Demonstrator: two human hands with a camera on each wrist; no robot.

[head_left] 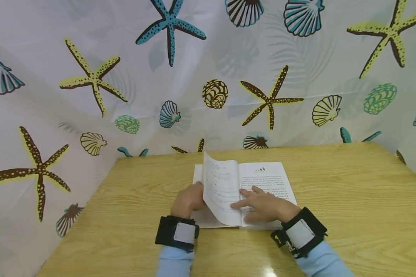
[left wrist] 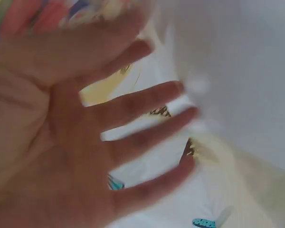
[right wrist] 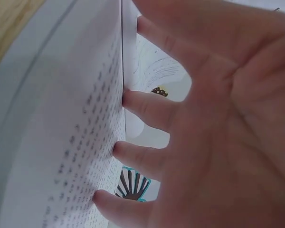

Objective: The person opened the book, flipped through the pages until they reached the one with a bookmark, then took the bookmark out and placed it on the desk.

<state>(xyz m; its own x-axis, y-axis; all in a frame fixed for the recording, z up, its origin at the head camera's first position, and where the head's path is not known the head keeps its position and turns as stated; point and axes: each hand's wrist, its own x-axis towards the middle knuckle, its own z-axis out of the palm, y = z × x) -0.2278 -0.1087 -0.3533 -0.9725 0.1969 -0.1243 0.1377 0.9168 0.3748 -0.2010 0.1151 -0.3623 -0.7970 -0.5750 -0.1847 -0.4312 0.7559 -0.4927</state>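
An open book (head_left: pixel 267 173) with printed text lies on the wooden table. One page (head_left: pixel 222 188) stands partly raised and bowed over the left side. My left hand (head_left: pixel 188 198) is at the left side of the book, its fingertips hidden behind that page in the head view. In the left wrist view, the left hand's fingers (left wrist: pixel 137 102) are extended and spread beside a pale sheet. My right hand (head_left: pixel 265 207) rests on the right page near the spine. Its fingers (right wrist: pixel 145 156) reach out apart, tips touching the printed paper.
The table (head_left: pixel 350 200) extends to both sides of the book. Behind it hangs a white cloth (head_left: pixel 194 84) printed with starfish and shells. Black bands (head_left: pixel 178 233) with pale plates circle both wrists, over light blue sleeves (head_left: pixel 175 262).
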